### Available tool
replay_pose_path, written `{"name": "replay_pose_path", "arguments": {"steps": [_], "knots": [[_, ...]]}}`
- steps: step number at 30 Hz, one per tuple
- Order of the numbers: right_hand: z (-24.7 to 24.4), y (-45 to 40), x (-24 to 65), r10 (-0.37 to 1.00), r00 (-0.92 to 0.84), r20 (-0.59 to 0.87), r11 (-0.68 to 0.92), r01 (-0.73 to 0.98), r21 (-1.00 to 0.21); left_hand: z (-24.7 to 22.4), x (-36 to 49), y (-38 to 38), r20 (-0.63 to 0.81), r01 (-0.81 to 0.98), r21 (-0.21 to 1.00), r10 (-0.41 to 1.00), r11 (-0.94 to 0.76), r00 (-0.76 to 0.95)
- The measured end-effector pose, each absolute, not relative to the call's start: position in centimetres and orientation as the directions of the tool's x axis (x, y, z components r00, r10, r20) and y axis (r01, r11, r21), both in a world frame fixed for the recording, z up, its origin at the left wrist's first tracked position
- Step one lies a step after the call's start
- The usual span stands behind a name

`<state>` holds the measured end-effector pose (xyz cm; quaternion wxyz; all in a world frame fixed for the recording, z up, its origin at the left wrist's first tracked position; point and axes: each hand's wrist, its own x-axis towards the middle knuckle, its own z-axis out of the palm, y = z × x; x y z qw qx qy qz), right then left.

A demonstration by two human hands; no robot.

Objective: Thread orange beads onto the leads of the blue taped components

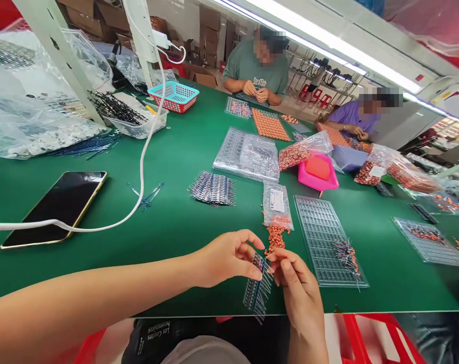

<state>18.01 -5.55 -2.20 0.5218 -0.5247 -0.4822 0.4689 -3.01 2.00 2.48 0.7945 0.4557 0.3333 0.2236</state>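
Observation:
My left hand (pixel 229 257) grips a strip of small blue circuit boards (pixel 255 296) with thin metal leads, holding it tilted over the table's near edge. Against the strip's right side, my right hand (pixel 299 285) has its thumb and fingers pinched together; what is between them is too small to make out. Just beyond both hands lies a pile of small orange parts (pixel 276 238), spilling from a clear labelled bag (pixel 277 202). Farther back is a stack of similar board strips (pixel 213 188). Right of my hands, a ridged clear tray (pixel 320 237) carries a cluster of orange-tipped pieces (pixel 347 259).
A white cable (pixel 142 167) loops across the left side, over a phone (pixel 56 207). Behind are a clear plastic tray (pixel 229 151), a pink bin (pixel 330 179), a blue-and-red basket (pixel 174 96) and a tub of black parts (pixel 134 121). Two people work at the far side.

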Motion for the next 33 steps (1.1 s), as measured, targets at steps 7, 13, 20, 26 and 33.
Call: {"name": "replay_pose_path", "arguments": {"steps": [7, 13, 20, 26, 33], "knots": [[-0.7, -5.0, 17.1, 0.984, -0.137, 0.111, 0.125, 0.093, -0.988, 1.8, -2.4, 2.4, -0.292, -0.074, 0.814, 0.516, 0.577, 0.805], [-1.4, -4.6, 16.2, 0.974, -0.149, 0.171, 0.183, 0.067, -0.981, 0.5, -3.0, 2.6, -0.288, -0.114, 0.684, 0.410, 0.721, 0.865], [-0.8, -4.2, 16.4, 0.990, -0.019, 0.138, 0.140, 0.135, -0.981, 1.7, -3.8, 3.7, -0.272, -0.180, 0.748, 0.544, 0.638, 0.794], [0.6, -4.1, 16.1, 0.995, 0.096, 0.028, -0.002, 0.303, -0.953, 1.4, -4.1, 3.8, -0.260, -0.118, 0.835, 0.574, 0.537, 0.776], [0.5, -3.6, 14.7, 0.994, 0.087, 0.059, 0.026, 0.344, -0.939, 1.3, -3.0, 2.4, -0.255, -0.077, 0.915, 0.718, 0.395, 0.648]]}}
